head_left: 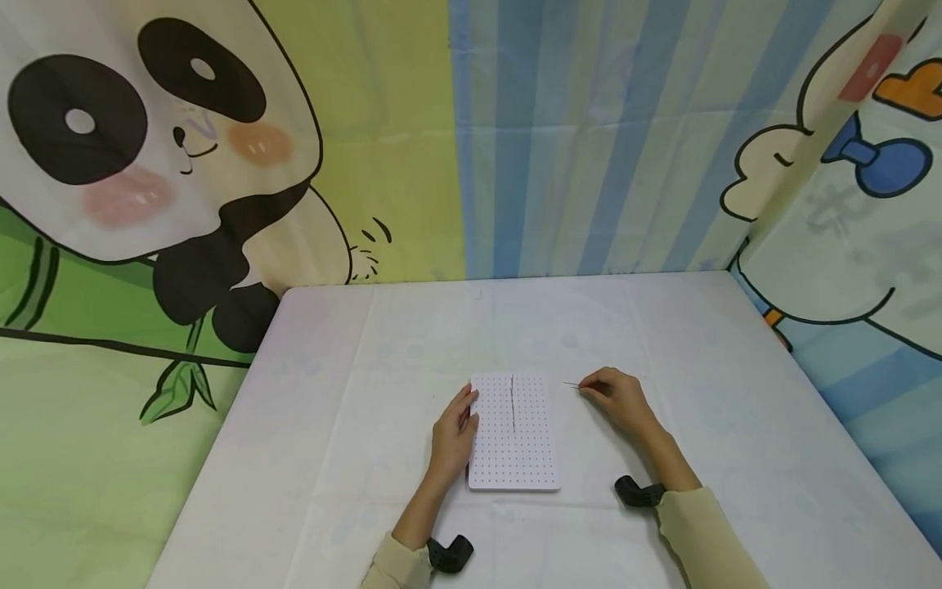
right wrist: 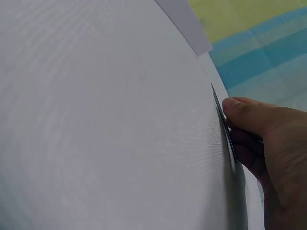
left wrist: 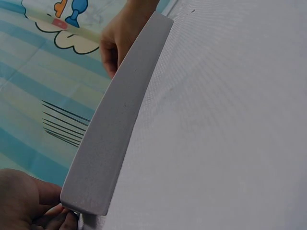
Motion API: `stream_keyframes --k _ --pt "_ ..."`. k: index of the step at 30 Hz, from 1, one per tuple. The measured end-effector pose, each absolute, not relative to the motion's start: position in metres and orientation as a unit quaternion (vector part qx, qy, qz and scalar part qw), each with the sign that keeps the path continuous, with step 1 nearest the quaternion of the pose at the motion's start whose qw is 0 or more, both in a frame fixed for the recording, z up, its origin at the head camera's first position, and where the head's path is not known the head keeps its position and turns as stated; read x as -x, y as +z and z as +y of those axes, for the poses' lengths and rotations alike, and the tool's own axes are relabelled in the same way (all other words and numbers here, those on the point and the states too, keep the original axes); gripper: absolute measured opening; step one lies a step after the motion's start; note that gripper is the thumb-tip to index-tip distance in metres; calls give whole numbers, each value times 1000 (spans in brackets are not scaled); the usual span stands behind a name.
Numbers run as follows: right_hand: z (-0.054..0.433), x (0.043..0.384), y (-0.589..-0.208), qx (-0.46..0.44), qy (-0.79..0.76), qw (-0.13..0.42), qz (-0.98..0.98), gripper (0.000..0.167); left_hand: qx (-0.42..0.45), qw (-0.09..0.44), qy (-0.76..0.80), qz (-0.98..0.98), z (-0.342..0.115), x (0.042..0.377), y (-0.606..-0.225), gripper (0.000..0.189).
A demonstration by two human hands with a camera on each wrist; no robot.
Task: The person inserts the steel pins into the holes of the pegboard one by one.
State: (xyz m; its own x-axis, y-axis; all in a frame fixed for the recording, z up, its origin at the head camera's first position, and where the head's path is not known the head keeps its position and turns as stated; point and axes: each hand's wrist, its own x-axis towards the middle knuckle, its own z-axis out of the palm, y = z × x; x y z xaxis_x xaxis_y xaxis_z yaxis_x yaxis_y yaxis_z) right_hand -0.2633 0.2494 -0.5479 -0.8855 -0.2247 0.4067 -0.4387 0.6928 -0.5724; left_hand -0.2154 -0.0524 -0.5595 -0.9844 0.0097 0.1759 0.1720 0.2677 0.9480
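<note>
A white board (head_left: 526, 462) dotted with rows of small holes lies on the table. Several thin dark needles (head_left: 513, 405) stand in one line near its middle; the left wrist view shows them sticking up from its face. My left hand (head_left: 452, 438) holds the board by its left edge, thumb on the near side of the grip. To the right of the board, my right hand (head_left: 616, 401) pinches thin needles (right wrist: 223, 121) between thumb and fingers, their tips pointing left toward the board. The exact number of pinched needles is hard to tell.
The table (head_left: 368, 458) has a white cloth. Behind it hangs a curtain (head_left: 390, 147) with a panda print and blue stripes; another printed curtain (head_left: 832, 262) hangs at the right. A black wrist device (head_left: 450, 555) sits on each forearm.
</note>
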Motion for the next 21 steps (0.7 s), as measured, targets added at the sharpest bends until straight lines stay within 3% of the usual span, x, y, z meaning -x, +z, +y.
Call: stream_keyframes --k 11,21 --pt "250 267 -549 -199 322 163 -911 7 67 76 -600 -793 -53 217 -561 42" --pt "247 266 -543 -189 312 113 -924 6 64 72 -608 -788 -54 217 -563 41"
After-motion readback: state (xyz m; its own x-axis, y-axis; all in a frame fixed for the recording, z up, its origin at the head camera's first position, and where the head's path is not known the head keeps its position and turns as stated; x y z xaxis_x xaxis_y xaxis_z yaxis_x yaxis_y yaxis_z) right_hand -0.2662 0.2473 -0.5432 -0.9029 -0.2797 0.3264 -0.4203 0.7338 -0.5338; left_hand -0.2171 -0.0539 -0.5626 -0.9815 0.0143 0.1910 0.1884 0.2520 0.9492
